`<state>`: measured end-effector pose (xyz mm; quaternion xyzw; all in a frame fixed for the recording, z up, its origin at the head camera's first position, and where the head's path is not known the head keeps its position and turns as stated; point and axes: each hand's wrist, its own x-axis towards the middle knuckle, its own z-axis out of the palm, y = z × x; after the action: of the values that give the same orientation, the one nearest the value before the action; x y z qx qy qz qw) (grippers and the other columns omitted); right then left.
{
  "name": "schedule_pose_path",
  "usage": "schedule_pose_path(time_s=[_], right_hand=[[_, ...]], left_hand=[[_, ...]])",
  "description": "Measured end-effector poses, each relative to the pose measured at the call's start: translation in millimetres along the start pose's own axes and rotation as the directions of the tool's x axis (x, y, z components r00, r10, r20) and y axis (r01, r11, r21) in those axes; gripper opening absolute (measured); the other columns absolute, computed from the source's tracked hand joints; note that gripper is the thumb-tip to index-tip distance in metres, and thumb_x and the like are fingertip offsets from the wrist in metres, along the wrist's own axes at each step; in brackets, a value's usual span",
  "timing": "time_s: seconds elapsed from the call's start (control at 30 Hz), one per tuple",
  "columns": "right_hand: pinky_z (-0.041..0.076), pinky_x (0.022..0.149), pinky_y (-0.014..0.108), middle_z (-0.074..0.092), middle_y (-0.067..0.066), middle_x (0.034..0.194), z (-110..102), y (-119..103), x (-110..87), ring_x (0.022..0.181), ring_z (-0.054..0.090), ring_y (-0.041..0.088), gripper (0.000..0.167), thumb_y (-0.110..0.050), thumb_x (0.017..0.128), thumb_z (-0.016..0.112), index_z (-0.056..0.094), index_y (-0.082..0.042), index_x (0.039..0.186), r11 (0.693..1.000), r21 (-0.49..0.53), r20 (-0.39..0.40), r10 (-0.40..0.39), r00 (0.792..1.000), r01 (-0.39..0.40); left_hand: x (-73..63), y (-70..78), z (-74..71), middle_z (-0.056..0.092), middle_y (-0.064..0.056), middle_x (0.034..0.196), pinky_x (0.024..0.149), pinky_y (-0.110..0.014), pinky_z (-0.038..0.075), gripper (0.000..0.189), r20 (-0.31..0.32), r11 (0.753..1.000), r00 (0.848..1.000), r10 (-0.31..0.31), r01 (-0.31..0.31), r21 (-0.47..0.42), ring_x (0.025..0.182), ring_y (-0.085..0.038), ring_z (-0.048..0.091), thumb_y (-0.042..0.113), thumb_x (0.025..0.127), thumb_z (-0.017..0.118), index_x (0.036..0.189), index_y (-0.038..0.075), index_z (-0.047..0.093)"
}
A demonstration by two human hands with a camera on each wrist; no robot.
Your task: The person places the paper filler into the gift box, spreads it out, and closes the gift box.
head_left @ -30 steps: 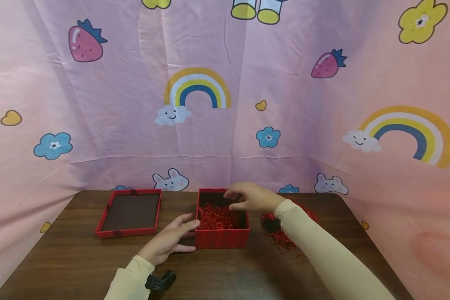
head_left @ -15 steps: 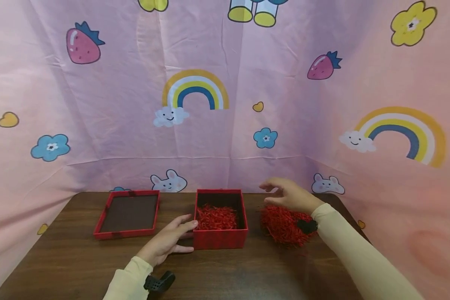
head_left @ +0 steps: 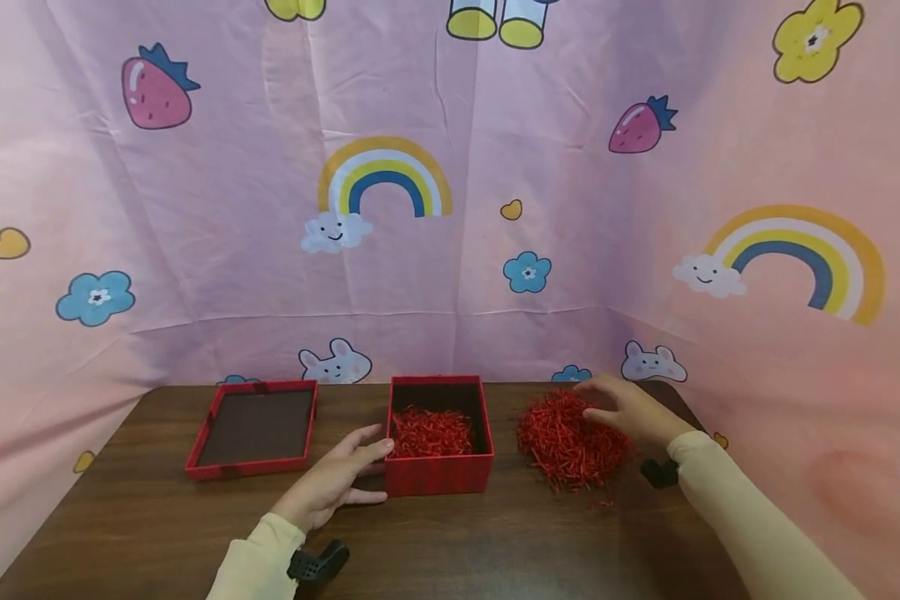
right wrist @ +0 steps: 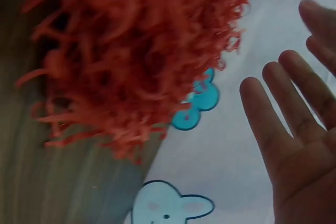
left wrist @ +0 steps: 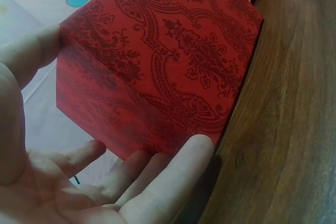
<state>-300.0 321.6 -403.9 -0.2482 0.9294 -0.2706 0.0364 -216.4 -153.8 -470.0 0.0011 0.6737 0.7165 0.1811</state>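
A red patterned box (head_left: 438, 475) stands uncovered in the middle of the table, with red shredded paper (head_left: 431, 433) inside. My left hand (head_left: 333, 479) is at the box's left side, thumb by the top rim and relaxed fingers against the lower wall. In the left wrist view the spread fingertips (left wrist: 194, 145) meet the box's dark floral covering. To the right of the box lies a loose heap of red paper shreds (head_left: 562, 442). My right hand (head_left: 637, 412) hovers at the heap's right edge, fingers extended and apart from the shreds in the right wrist view, holding nothing.
A shallow red tray-like lid (head_left: 251, 467) with a dark inside lies to the left of the box. The brown wooden table (head_left: 450, 550) ends at a pink printed cloth (head_left: 412, 275) at the back and sides. Black straps show on both wrists.
My right hand has moved rightward from over the box to the heap of shreds, uncovering the box's right side. My left hand stays against the box.
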Motion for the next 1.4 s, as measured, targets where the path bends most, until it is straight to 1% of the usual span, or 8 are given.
schedule_pose_path(time_s=[0.3,0.43,0.7,0.8,0.87,1.03,1.23,1.4], right_hand=[[0.045,0.108,0.064,0.06,0.014,0.142,16,18,-8.6,0.134,0.054,0.039,0.049,-0.022,0.098,0.073,0.058,-0.006,0.142,0.999,-0.031,-0.034,-0.037,0.999,0.036],[0.046,0.108,0.062,0.06,0.011,0.142,24,20,-10.6,0.133,0.055,0.037,0.052,-0.028,0.098,0.074,0.057,-0.008,0.143,0.999,-0.022,-0.025,-0.044,0.999,0.043],[0.043,0.113,0.059,0.06,-0.002,0.14,36,20,-16.4,0.135,0.054,0.028,0.059,-0.044,0.093,0.077,0.059,-0.017,0.142,1.0,0.019,-0.028,0.02,0.999,-0.019],[0.042,0.113,0.061,0.058,0.002,0.143,38,22,-16.9,0.136,0.052,0.031,0.064,-0.047,0.091,0.078,0.058,-0.016,0.142,1.0,-0.009,-0.046,0.011,0.999,-0.011],[0.04,0.112,0.065,0.054,0.009,0.148,39,23,-17.2,0.14,0.046,0.037,0.07,-0.052,0.089,0.079,0.057,-0.015,0.144,0.999,-0.038,-0.055,0.011,0.998,-0.013],[0.034,0.108,0.077,0.037,0.024,0.159,42,27,-18.3,0.146,0.032,0.052,0.089,-0.055,0.085,0.081,0.046,-0.011,0.154,0.997,-0.044,-0.025,0.055,0.998,-0.056],[0.038,0.111,0.071,0.036,0.026,0.158,47,32,-17.0,0.143,0.038,0.05,0.102,-0.05,0.083,0.085,0.034,-0.006,0.159,0.994,-0.003,0.035,0.108,0.994,-0.108],[0.039,0.111,0.068,0.044,0.025,0.153,49,32,-15.9,0.14,0.044,0.048,0.097,-0.05,0.084,0.084,0.039,-0.004,0.156,0.995,-0.023,0.034,0.099,0.994,-0.099]], left_hand=[[1.2,-1.9,-0.2,0.034,-0.026,0.16,0.09,-0.051,0.061,0.08,-0.001,1.0,1.0,-0.001,0.001,0.007,0.146,-0.049,0.036,0.041,0.102,0.064,0.161,0.007,0.022],[0.8,-3.5,-1.5,0.033,-0.027,0.161,0.09,-0.051,0.061,0.083,0.001,1.0,1.0,0.001,-0.001,0.01,0.146,-0.05,0.035,0.044,0.101,0.065,0.161,0.007,0.021],[-1.4,-4.5,-1.0,0.034,-0.027,0.161,0.09,-0.052,0.061,0.086,0.0,1.0,1.0,0.009,-0.009,-0.002,0.146,-0.05,0.035,0.043,0.101,0.065,0.162,0.005,0.019],[-0.7,-4.5,-1.4,0.033,-0.027,0.161,0.09,-0.051,0.061,0.086,0.0,1.0,1.0,0.007,-0.007,0.001,0.146,-0.05,0.035,0.044,0.101,0.066,0.162,0.005,0.019],[-0.4,-3.8,-1.5,0.033,-0.028,0.161,0.09,-0.051,0.061,0.085,0.0,1.0,1.0,0.006,-0.006,0.005,0.146,-0.05,0.035,0.043,0.102,0.065,0.162,0.005,0.019],[0.3,-3.7,-1.7,0.034,-0.028,0.16,0.089,-0.051,0.061,0.083,-0.006,1.0,1.0,-0.002,0.002,0.005,0.146,-0.05,0.035,0.041,0.103,0.064,0.162,0.006,0.019],[-0.5,-4.5,-2.3,0.034,-0.028,0.16,0.088,-0.052,0.062,0.085,-0.013,1.0,1.0,-0.004,0.004,-0.002,0.146,-0.05,0.035,0.043,0.101,0.066,0.162,0.006,0.02],[0.2,-4.1,-2.0,0.034,-0.028,0.16,0.088,-0.052,0.062,0.084,-0.015,1.0,1.0,-0.006,0.006,-0.004,0.145,-0.05,0.036,0.042,0.102,0.065,0.163,0.007,0.019]])
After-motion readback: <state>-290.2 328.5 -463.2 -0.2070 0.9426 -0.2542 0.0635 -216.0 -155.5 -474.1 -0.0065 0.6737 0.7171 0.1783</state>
